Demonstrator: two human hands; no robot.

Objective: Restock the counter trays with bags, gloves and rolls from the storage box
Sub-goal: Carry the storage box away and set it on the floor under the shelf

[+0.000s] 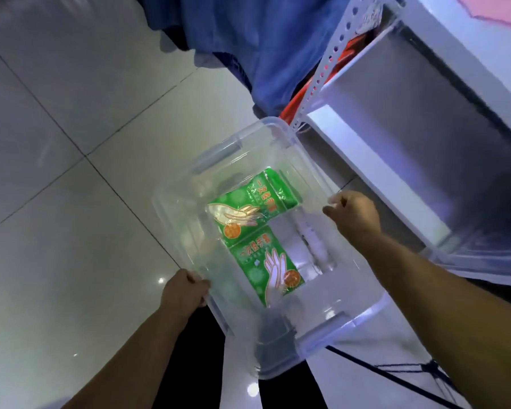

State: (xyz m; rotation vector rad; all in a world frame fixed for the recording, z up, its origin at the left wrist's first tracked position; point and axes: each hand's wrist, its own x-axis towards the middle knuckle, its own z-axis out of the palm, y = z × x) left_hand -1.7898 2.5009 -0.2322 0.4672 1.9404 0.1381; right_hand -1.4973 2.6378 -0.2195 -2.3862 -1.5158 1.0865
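A clear plastic storage box (177,199) is held above the tiled floor, seen from over its open top. My left hand (186,290) grips its near left rim. At the right rim my right hand (353,212) grips the box's edge. Inside lie two green glove packs: one (248,208) toward the far side, the other (267,268) nearer me, both printed with hand drawings. A white roll (314,242) lies beside them along the right wall.
A white perforated metal shelf post (328,57) and white shelf boards (363,149) stand at the right. Blue cloth (248,39) hangs above the box. Orange cable (295,104) shows behind the post. Pale floor tiles (71,128) spread to the left. Dark cords (401,376) cross the floor at lower right.
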